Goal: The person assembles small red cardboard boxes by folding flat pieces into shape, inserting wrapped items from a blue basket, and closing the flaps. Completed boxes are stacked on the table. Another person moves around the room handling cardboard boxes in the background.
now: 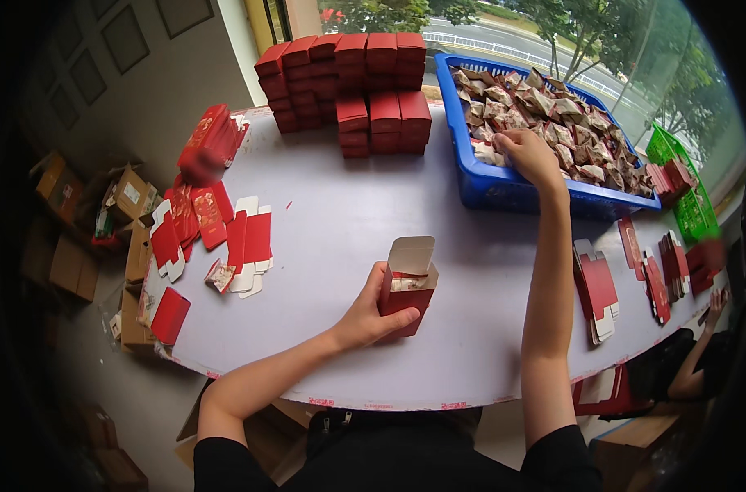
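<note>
My left hand is wrapped round a small red carton, held upright over the table. Its white top flap stands raised, and a pale wrapped packet shows inside the mouth. At the far right, my right hand reaches over the near wall of a blue plastic basket. Its curled fingers are at a small wrapped packet near the basket's left corner; the fingertips are partly hidden. Many more cream-and-red packets fill the basket.
Closed red boxes are stacked at the back. Flat red cartons, a loose packet and a red box lie left. More flat cartons and a green basket are right. Another person's hand shows far right.
</note>
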`<state>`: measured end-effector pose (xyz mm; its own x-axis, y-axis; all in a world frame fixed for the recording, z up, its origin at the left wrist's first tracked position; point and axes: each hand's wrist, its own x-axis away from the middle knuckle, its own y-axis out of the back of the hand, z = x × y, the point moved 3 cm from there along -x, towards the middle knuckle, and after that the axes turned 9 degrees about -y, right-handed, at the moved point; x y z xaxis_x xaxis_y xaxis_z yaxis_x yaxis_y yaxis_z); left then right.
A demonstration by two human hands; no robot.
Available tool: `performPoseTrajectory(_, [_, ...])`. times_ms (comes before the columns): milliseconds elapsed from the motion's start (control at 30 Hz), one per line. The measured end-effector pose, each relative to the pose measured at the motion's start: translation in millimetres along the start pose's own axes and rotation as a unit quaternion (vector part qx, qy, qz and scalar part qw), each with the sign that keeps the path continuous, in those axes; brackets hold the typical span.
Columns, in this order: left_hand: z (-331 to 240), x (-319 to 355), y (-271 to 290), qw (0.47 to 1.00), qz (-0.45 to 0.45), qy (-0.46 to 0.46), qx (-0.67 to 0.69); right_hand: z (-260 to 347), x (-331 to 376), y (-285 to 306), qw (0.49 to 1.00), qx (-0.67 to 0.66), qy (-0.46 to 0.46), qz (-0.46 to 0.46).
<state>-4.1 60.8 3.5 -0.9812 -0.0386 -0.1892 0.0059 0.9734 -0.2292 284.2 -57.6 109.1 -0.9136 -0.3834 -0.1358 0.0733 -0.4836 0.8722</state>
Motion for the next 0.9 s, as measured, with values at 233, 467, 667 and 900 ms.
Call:
performPoseTrajectory(233, [-3.5,-1.4,4.4,0.995,-0.074,-0.045,-0.047,17.7,45.4,47.5,0.932,-0.183,0.168,-0.264])
performPoseTrajectory(467, [-14.5,0.9,15.4,0.974,-0.172,-0.118,-0.087,82.0,104.6,64.8,0.920,-0.216,0.230,-0.233])
performPoseTrajectory(667, [-12.5,1.5,20.3,0.978,-0.152,-0.137,-0.040,126.6,140.0,24.2,0.919,-0.198,0.340,-0.032])
performPoseTrajectory(900, [-16.5,3.3,13.6,0.990,-0.120,-0.077,-0.019,131.2,147.0,15.6,0.913,-0.134,0.386,-0.018])
